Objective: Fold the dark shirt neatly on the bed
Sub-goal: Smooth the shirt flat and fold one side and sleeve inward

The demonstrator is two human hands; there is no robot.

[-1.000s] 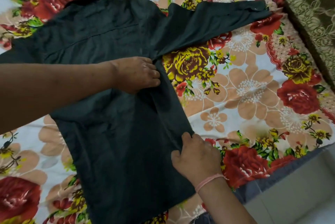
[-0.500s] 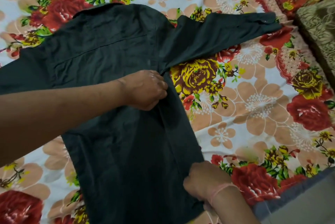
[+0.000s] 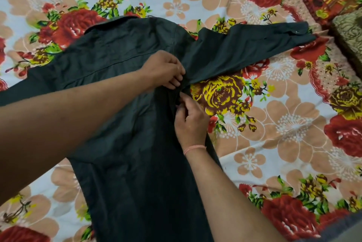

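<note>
Dark shirt (image 3: 121, 144) spread back-up on the floral bedsheet (image 3: 284, 124), collar toward the far side, fabric matte black with faint creases and a yoke seam across the shoulders. One sleeve (image 3: 254, 46) stretched out flat from the shirt's right armpit, buttoned cuff at its far end. Left hand (image 3: 163, 69) and right hand (image 3: 191, 120) close together at that armpit, fingers of both pinched on a bunched fold of the shirt's side edge. Pink thread on the right wrist.
</note>
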